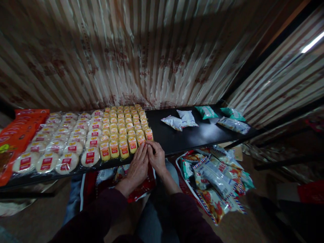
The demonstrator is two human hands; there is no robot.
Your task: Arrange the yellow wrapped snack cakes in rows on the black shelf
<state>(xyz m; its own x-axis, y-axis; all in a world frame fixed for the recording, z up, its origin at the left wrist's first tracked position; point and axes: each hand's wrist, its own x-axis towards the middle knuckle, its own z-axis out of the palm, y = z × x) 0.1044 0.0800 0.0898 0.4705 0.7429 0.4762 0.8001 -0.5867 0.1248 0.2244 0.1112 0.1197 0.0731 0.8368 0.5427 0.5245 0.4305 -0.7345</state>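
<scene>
- Front row, nearest: seeing yellow cakes [124,149] in clear film with reddish labels, just ahead of the left hand [138,164] and the right hand [157,158], with the end cake [149,134] right at the fingertips.
- Judging these cakes to be light, soft and easily dented, probably slippery in their film; favouring a gentle hold on both sides, without squeezing the middle.
- Bringing both hands close together, left fingers lying long and nearly side by side, right fingers curling more; seemingly touching the front cakes, but hiding any grip under the knuckles, so not telling whether anything is being held.
- Resting under the hands: a black shelf [164,139], carrying the cakes.
- Showing below the left hand: a red container [144,189] with packets, partly covered by the forearm.
- Spreading left of the left hand: round pale cakes [90,156], then orange packs [19,141] farthest out.
- Heaping below and right of the right hand: snack packets [215,175].
- Lying farther right on the shelf: silvery packets [187,118] and green packets [206,112].
- Hanging beyond both hands: striped sheeting [152,67].
</scene>
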